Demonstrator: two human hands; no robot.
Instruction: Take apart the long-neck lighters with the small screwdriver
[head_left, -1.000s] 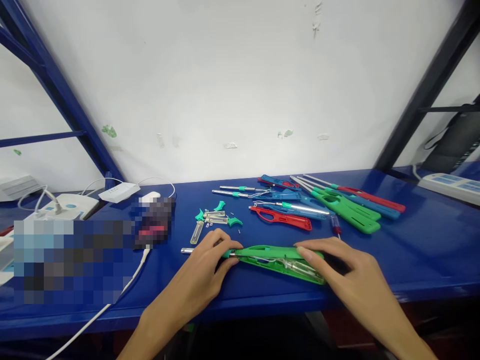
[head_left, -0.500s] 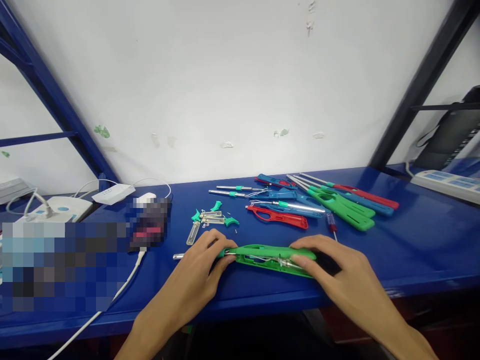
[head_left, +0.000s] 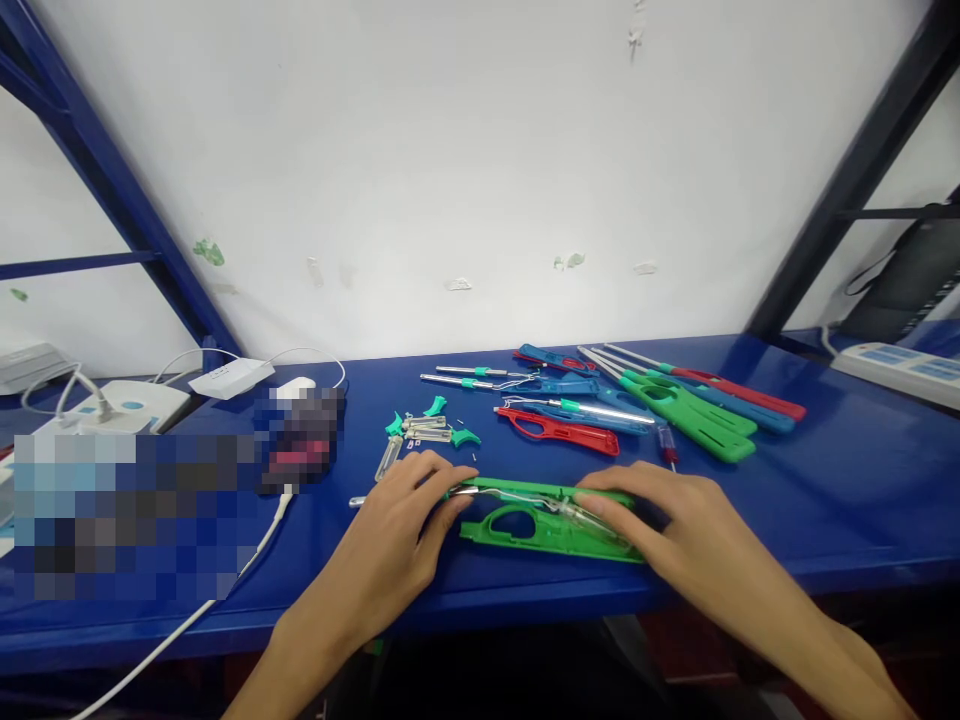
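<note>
Nearest, between the two hands, the near half [head_left: 551,543] of a green lighter case lies on the blue table [head_left: 480,595]. The far half [head_left: 517,484] is just beyond, tilted up, with a white wire [head_left: 517,496] beside it. The left hand [head_left: 409,505] pinches the metal tube [head_left: 466,490] at the case's left end. The right hand [head_left: 664,505] grips the far half's other end, thumb by a clear fuel tank [head_left: 598,524]; which half bears the tank, I cannot tell. Past the left hand lie green triggers [head_left: 466,437] and small clear tanks [head_left: 388,458]. Beyond the right hand lies a screwdriver [head_left: 667,443], with a red case half [head_left: 592,438] to its left and green lighters [head_left: 709,425] farther right.
</note>
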